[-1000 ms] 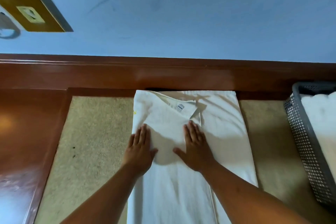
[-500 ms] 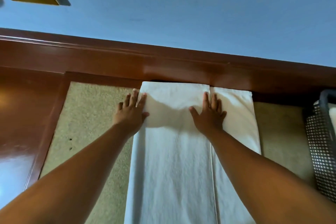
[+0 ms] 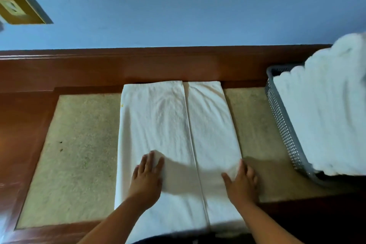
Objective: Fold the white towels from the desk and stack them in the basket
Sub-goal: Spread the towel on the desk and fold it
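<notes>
A white towel [image 3: 174, 144] lies folded lengthwise on the desk [image 3: 79, 154], far end at the wooden ledge. The left hand [image 3: 146, 178] rests flat on it, fingers spread, gripping nothing. The right hand [image 3: 241, 182] lies open across its right edge. The basket [image 3: 281, 125] at right holds stacked towels [image 3: 324, 115]

Blue wall [image 3: 178, 6] behind, faint scuff marks on it. Upper left, a yellow-brown socket plate [image 3: 17, 6] with a pale insert, blurred. Tan, speckled inlay mat [image 3: 75, 154] set into the tabletop, a couple of small dark spots near its left side.
</notes>
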Demonstrator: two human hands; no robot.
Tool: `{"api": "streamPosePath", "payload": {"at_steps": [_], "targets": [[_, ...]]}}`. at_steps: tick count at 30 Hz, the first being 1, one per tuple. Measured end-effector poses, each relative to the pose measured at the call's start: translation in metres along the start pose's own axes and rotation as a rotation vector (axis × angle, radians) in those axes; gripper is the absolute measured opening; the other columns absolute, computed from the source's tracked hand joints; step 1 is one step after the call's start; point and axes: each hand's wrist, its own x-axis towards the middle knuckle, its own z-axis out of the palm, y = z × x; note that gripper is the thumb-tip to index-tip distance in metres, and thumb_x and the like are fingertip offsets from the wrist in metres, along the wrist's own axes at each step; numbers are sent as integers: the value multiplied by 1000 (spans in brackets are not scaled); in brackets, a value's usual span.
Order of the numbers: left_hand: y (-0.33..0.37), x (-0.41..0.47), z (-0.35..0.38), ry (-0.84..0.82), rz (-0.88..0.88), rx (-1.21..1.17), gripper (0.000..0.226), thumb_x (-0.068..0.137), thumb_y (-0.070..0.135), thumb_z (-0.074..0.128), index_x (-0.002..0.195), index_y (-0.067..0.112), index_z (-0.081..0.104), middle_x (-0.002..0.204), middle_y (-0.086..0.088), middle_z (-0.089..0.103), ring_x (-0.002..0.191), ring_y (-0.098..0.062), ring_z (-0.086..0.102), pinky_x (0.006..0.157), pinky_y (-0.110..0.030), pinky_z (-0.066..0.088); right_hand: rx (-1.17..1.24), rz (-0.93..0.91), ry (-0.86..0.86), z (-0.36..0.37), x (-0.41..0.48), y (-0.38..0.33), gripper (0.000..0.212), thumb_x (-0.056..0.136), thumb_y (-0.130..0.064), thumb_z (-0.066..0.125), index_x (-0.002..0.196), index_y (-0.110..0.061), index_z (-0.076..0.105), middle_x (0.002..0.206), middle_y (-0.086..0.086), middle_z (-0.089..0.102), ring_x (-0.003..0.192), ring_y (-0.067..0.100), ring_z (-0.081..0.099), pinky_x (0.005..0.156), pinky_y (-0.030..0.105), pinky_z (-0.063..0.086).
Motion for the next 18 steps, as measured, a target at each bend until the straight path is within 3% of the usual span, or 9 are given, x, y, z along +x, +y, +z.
{"api": "streamPosePath", "payload": {"at_steps": [4,6,8,11,13,18], "targets": [[36,-49,16,-71,-26,36,68,104,39,36,160,35,-3,163,-4,-29,154,-29,-17,124,-45,10,200,-49,-102,-4,-21,34,89,87,-41,73,155,-10,25,154,18,34,139,35,37,111,43,37],[48,-67,21,-99,-47,25,68,104,40,36,160,36,-3,164,-3,-28,154,-27,-17,124,-44,12,289,-24,-159,-5,-28,46,73,84,-33,77,143,-9,40,137,14,55,123,33,55,97,41,49],[60,-87,26,-114,-64,14,67,104,40,37,160,37,-1,165,-1,-26,154,-25,-15,124,-43,14,276,-35,-203,-12,-39,60,54,82,-31,78,124,-11,51,119,10,65,110,31,63,84,34,51],[69,-114,38,-115,-99,-11,68,104,40,41,160,37,2,165,2,-24,155,-21,-13,123,-41,15,228,-61,-251,-17,-53,81,33,77,-33,78,95,-19,54,97,0,65,96,25,67,72,30,49],[72,-132,47,-129,-114,-10,71,103,40,43,160,37,2,165,3,-25,155,-20,-13,123,-41,15,212,-53,-292,-15,-59,97,25,75,-34,76,86,-21,56,91,-1,68,88,22,67,70,30,52],[79,-161,59,-141,-155,-46,71,102,40,46,160,39,5,166,4,-22,155,-19,-11,121,-47,21,463,-20,-302,-3,-68,125,16,80,-21,76,89,-11,66,85,3,70,75,17,65,61,28,46]]}}
